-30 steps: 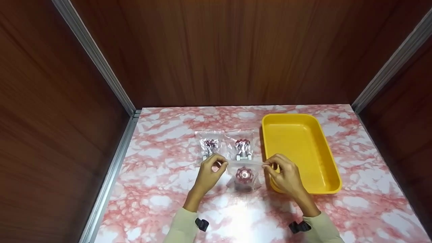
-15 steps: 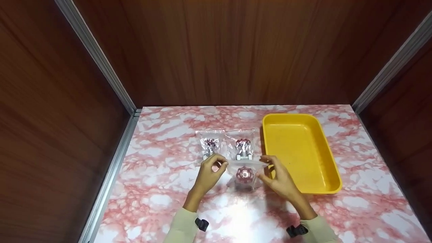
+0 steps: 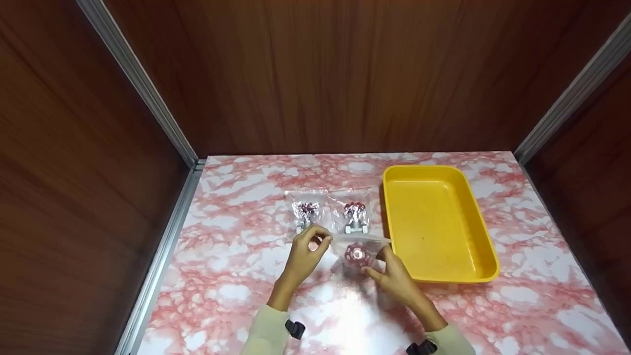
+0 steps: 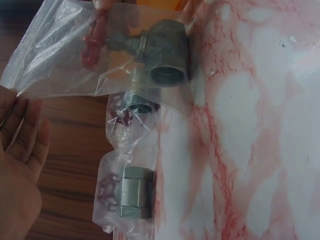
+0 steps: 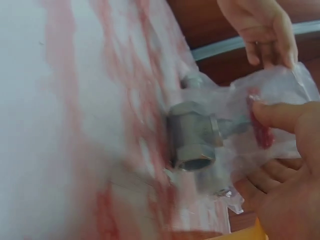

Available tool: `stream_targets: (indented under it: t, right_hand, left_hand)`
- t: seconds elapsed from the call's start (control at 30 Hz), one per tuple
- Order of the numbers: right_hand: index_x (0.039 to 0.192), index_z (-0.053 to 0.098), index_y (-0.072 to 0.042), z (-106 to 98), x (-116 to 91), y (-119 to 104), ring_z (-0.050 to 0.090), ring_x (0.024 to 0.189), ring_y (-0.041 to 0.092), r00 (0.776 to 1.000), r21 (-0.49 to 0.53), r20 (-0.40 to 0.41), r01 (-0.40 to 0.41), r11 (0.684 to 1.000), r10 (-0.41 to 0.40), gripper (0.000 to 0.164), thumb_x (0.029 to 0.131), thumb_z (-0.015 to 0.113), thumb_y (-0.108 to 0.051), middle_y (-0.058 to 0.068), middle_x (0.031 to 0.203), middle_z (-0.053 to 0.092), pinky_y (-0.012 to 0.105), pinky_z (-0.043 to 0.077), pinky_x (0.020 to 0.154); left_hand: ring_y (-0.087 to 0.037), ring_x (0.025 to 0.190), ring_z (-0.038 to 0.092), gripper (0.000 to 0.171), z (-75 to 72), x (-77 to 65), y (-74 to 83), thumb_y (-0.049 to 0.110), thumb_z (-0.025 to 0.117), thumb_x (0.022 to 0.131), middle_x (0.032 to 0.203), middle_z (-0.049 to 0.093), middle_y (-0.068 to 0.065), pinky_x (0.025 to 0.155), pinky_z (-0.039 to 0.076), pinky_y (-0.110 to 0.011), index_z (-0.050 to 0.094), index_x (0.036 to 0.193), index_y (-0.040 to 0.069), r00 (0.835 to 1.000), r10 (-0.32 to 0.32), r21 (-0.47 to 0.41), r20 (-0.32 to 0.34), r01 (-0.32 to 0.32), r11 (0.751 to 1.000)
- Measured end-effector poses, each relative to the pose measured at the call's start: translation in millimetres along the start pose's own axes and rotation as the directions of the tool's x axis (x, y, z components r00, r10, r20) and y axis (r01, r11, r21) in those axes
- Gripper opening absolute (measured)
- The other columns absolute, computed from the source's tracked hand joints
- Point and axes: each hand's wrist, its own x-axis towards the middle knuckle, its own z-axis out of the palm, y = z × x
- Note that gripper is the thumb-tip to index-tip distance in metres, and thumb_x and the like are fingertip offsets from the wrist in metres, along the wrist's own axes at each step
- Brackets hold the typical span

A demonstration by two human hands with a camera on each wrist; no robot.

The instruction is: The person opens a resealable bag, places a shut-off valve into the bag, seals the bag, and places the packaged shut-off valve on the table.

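Observation:
A gate valve (image 4: 170, 47) with a red handwheel (image 3: 357, 255) stands upright inside a clear zip bag (image 4: 50, 65). My left hand (image 3: 301, 254) pinches the bag's top left corner between thumb and fingertips. On the other side my right hand (image 3: 398, 281) holds the bagged valve near its top. In the right wrist view the right thumb (image 5: 280, 115) lies over the handwheel, and the other fingers reach behind the bag, partly hidden. Just beyond, two more bagged valves, a left one (image 3: 306, 211) and a right one (image 3: 355, 213), lie side by side on the table.
A yellow tray (image 3: 436, 169) stands to the right, close beside my right hand. The table (image 3: 236, 296) has a red and white marbled top. Brown wood-look panels (image 3: 315, 79) enclose the back and both sides, with metal profiles at the corners.
My right hand has let go of the bag's top right corner and moved down and left to grip the bagged valve at its handwheel. The left hand stays at its corner.

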Motion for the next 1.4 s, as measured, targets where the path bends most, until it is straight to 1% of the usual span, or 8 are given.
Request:
stream_targets:
  t: [0.2,0.27,0.43,0.57,0.83,1.07,1.2,1.4]
  right_hand:
    - [0.144,0.051,0.002,3.8,-3.6,3.5,0.067,0.124,0.048,1.0,0.05,-0.023,0.004,0.999,-0.002,0.062,0.09,0.081,0.002,0.028,0.131,0.069,0.063,0.05,0.112]
    - [0.144,0.051,0.001,4.2,-4.1,4.0,0.066,0.123,0.05,1.0,0.059,-0.026,-0.001,0.998,0.002,0.061,0.09,0.081,0.002,0.029,0.13,0.068,0.063,0.052,0.11]
    - [0.151,0.046,0.0,5.8,-6.1,4.7,0.063,0.126,0.055,1.0,0.092,-0.017,-0.009,0.996,0.011,0.067,0.092,0.077,0.004,0.033,0.138,0.062,0.06,0.056,0.105]
    - [0.16,0.037,0.0,8.0,-7.9,6.7,0.059,0.13,0.056,1.0,0.142,0.0,-0.029,0.989,0.029,0.078,0.094,0.077,0.002,0.035,0.149,0.053,0.059,0.056,0.107]
    - [0.168,0.019,0.0,11.5,-10.2,13.1,0.049,0.142,0.057,0.999,0.135,0.049,-0.031,0.99,0.024,0.096,0.091,0.078,0.002,0.037,0.158,0.043,0.068,0.042,0.117]
    - [0.169,0.008,0.0,15.8,-12.4,19.6,0.062,0.13,0.053,0.996,0.152,0.083,-0.042,0.988,0.029,0.098,0.094,0.071,0.009,0.04,0.156,0.044,0.05,0.058,0.106]
    - [0.166,0.024,0.0,16.5,-11.6,21.7,0.069,0.121,0.047,0.997,0.124,0.058,-0.048,0.991,0.041,0.085,0.096,0.072,0.004,0.036,0.147,0.055,0.044,0.062,0.1]
    - [0.156,0.042,-0.002,15.7,-9.3,23.1,0.068,0.124,0.044,0.998,0.089,0.04,-0.049,0.995,0.046,0.064,0.1,0.071,-0.004,0.03,0.138,0.066,0.05,0.059,0.104]
  left_hand:
    - [-0.03,0.106,0.068,0.04,3.7,-10.9,-7.1,0.01,0.075,0.099,0.121,0.069,-0.016,0.091,0.061,-0.039,0.06,0.135,0.002,0.991,-0.103,-0.066,0.091,0.109,0.992]
    - [-0.036,0.116,0.065,0.057,6.6,-18.5,-11.0,0.015,0.078,0.097,0.132,0.063,-0.02,0.098,0.06,-0.048,0.052,0.146,0.005,0.969,-0.186,-0.091,0.161,0.202,0.975]
    - [-0.044,0.13,0.06,0.077,18.3,-38.1,-22.0,0.032,0.084,0.093,0.15,0.053,-0.021,0.106,0.056,-0.059,0.043,0.155,0.016,0.886,-0.372,-0.06,0.278,0.403,0.913]
    - [-0.046,0.133,0.06,0.077,29.7,-45.4,-29.3,0.032,0.086,0.092,0.154,0.052,-0.023,0.109,0.055,-0.056,0.043,0.155,0.018,0.862,-0.414,-0.046,0.293,0.445,0.894]
    - [-0.04,0.134,0.062,0.078,46.2,-47.9,-36.3,0.016,0.082,0.094,0.145,0.062,-0.023,0.117,0.05,-0.053,0.041,0.16,0.013,0.886,-0.37,-0.103,0.279,0.411,0.906]
    - [-0.042,0.13,0.066,0.056,52.2,-50.0,-37.9,0.004,0.075,0.096,0.138,0.065,-0.024,0.113,0.054,-0.048,0.054,0.147,0.006,0.906,-0.356,-0.168,0.229,0.397,0.902]
    - [-0.041,0.13,0.066,0.045,52.8,-50.1,-37.8,0.007,0.073,0.098,0.136,0.066,-0.021,0.112,0.055,-0.045,0.058,0.14,0.006,0.907,-0.36,-0.18,0.22,0.4,0.899]
    - [-0.038,0.129,0.065,0.038,53.6,-48.1,-38.2,0.008,0.071,0.099,0.132,0.067,-0.017,0.112,0.055,-0.043,0.063,0.136,0.007,0.921,-0.337,-0.174,0.195,0.37,0.912]
